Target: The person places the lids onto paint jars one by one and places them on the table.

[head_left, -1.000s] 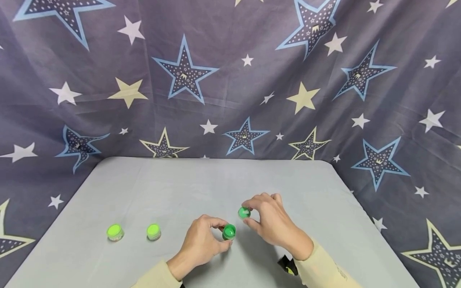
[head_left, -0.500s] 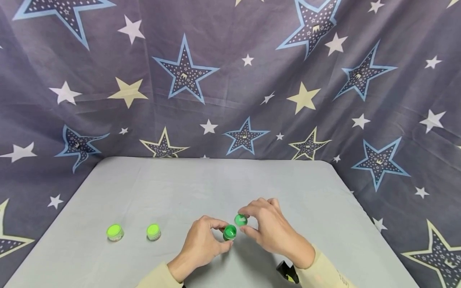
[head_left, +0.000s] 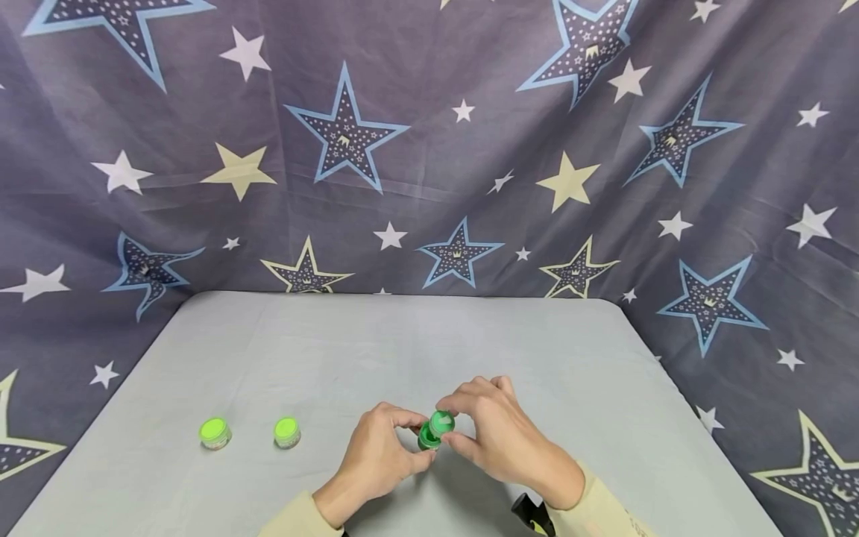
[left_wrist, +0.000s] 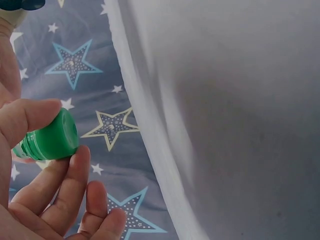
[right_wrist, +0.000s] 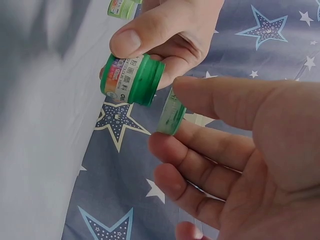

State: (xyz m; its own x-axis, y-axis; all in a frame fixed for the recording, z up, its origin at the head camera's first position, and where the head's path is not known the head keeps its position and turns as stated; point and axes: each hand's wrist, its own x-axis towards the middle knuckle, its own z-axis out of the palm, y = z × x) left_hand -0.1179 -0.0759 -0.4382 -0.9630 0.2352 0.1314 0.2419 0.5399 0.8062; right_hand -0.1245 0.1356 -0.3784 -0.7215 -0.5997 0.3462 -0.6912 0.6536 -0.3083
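Note:
My left hand grips a small green paint jar between thumb and fingers. The jar has a printed label and its mouth is uncovered, tilted toward my right hand. In the left wrist view its smooth green base faces the camera. My right hand pinches the matching green lid by its edge with thumb and fingertips. In the head view the lid overlaps part of the jar's mouth; from the right wrist a narrow gap shows between lid and rim.
Two closed jars with lime-green lids stand at left, one outer jar and one inner jar. All this is on a grey-white covered table. A star-patterned cloth hangs behind it. A black object sits by the right wrist.
My right hand has brought the lid left and down, from apart to over the jar's mouth. The left hand and its jar have barely moved. The two other jars are unchanged.

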